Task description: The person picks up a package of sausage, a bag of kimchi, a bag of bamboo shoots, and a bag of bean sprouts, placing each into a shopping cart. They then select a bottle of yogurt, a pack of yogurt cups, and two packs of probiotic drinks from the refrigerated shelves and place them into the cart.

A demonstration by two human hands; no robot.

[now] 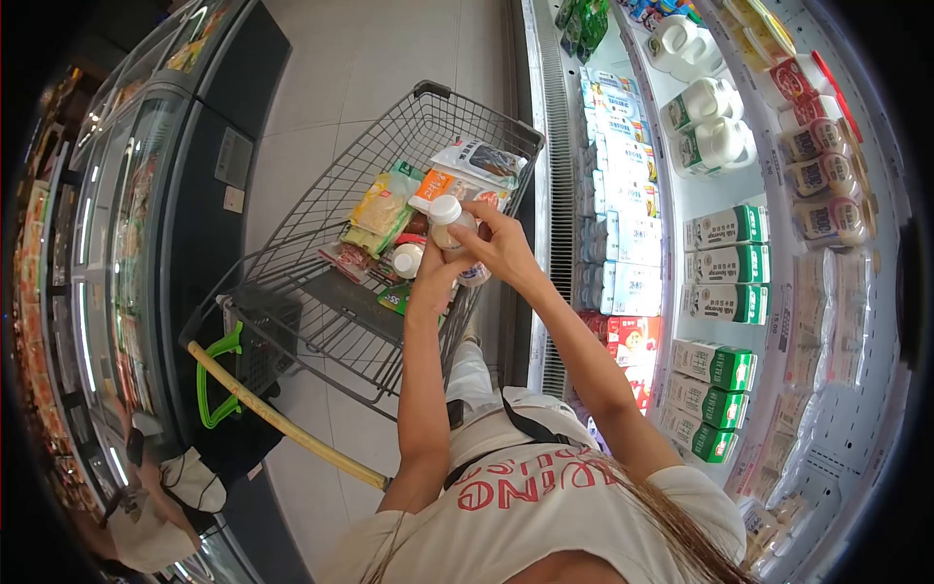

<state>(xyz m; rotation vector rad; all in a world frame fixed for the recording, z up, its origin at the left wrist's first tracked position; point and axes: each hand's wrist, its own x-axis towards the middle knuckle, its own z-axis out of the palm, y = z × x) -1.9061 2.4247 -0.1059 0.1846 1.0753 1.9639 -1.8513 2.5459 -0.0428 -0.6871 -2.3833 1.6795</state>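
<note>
A small bottle with a white cap (446, 210) is held over the shopping cart (321, 209), tilted with its cap pointing away from me. My left hand (440, 276) is closed around its lower left side. From the right, my right hand (502, 245) grips the same bottle with bent fingers. Part of the label is covered by my fingers. Just left of my left hand, another white-capped bottle (407, 260) lies in the cart. Beyond the hands are a yellow-and-green food packet (386, 202), an orange-and-white packet (438, 187) and a clear pack with dark contents (489, 161).
Refrigerated shelves on the right carry milk cartons (725, 268) and white jugs (718, 144). The cart's yellow handle (292, 428) is at lower left, near a bright green handle (216, 389). Dark freezer cabinets (229, 165) line the left; a person (156, 516) is at lower left.
</note>
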